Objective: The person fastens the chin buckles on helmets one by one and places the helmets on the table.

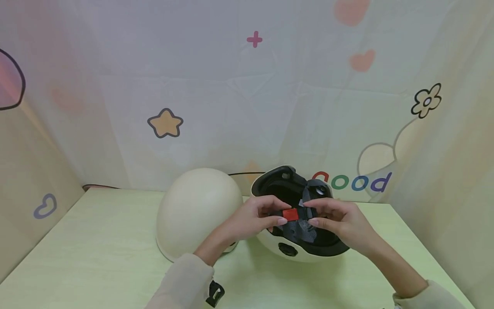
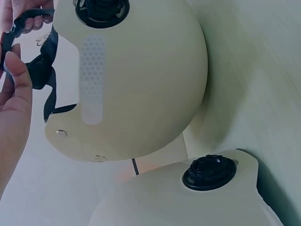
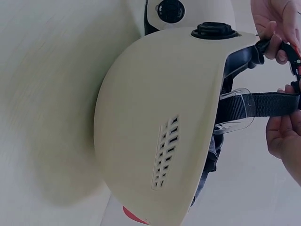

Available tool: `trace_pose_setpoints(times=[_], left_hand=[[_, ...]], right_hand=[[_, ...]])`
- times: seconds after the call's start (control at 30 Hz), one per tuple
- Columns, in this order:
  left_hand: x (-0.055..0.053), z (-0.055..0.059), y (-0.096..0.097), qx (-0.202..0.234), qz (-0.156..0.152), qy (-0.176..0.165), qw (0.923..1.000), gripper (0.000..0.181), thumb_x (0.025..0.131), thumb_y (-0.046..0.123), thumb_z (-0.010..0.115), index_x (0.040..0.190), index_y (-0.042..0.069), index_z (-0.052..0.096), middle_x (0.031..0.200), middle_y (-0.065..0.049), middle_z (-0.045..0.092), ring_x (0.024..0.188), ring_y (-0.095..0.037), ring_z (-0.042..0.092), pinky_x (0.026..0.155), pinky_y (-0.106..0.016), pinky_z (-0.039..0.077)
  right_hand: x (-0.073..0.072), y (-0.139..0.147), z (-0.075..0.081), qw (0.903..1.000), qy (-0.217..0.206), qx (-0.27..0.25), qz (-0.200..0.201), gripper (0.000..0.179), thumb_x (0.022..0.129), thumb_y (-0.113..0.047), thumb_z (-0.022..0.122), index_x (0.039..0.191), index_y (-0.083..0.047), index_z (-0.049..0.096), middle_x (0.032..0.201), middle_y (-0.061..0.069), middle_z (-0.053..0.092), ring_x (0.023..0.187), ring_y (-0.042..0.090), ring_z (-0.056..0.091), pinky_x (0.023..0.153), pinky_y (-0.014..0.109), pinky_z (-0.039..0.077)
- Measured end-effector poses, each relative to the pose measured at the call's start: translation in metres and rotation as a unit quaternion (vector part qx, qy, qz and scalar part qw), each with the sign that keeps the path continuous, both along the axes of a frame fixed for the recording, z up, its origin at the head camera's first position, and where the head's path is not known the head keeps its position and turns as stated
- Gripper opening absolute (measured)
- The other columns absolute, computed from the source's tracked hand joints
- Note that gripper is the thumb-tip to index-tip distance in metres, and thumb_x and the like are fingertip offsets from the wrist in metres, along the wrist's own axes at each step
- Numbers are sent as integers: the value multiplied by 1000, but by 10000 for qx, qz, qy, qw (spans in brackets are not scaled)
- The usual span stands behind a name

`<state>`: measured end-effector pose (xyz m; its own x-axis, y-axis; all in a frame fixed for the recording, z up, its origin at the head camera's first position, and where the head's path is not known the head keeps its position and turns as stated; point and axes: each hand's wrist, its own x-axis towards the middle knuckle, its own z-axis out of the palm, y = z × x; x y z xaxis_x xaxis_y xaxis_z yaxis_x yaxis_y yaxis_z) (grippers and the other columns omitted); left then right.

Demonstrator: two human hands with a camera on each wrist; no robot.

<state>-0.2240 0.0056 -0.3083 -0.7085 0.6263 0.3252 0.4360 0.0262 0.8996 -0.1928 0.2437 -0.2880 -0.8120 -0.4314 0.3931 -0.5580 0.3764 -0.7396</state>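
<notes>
A cream helmet (image 1: 308,256) lies upturned on the table, its black lining facing up in the head view. Above its opening, my left hand (image 1: 252,218) pinches the red part of a chin-strap buckle (image 1: 290,214) between thumb and fingers. Just to the right, my right hand (image 1: 343,221) pinches the black end of the same buckle and strap. Both wrist views show the black strap (image 3: 275,104) pulled taut out of the helmet. Whether the two buckle parts are latched cannot be told.
A second cream helmet (image 1: 198,210) sits dome up on the left, close beside the first. A black buckle piece (image 1: 215,293) shows by the left sleeve. Behind the pale green table (image 1: 96,244) hangs a printed cloth (image 1: 208,86), with more cloth along both sides.
</notes>
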Motion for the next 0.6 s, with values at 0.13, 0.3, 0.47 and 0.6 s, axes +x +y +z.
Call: trace_pose_setpoints(times=[0.13,0.3,0.47,0.6], left_hand=[[0,-1,0,33,-29,5,10000,28,86,7,63,113,2,60,99,-11,62,70,-25,56,63,-26,49],[0,-1,0,95,-91,-61,9999,30,86,6,62,115,1,59,102,-12,62,70,-20,58,67,-30,50],[-1,-3,0,118,-176,-102,9997,30,87,7,61,117,1,59,98,-11,62,70,-16,58,68,-31,49],[-2,-5,1,104,-156,-110,9998,30,87,9,61,116,2,60,98,-10,62,70,-14,57,69,-33,50]], right_hand=[[0,0,-1,9999,-107,6,-81,31,80,1,65,110,3,60,91,6,60,73,16,59,65,24,51],[1,1,0,9997,-177,70,-175,30,81,-1,65,111,2,61,91,8,60,73,17,58,65,24,51],[2,1,0,9993,-244,111,-243,30,81,-1,66,111,2,61,93,10,59,73,17,58,66,24,51],[3,1,0,9993,-230,124,-276,30,81,-1,66,110,2,61,91,10,59,72,17,57,65,24,51]])
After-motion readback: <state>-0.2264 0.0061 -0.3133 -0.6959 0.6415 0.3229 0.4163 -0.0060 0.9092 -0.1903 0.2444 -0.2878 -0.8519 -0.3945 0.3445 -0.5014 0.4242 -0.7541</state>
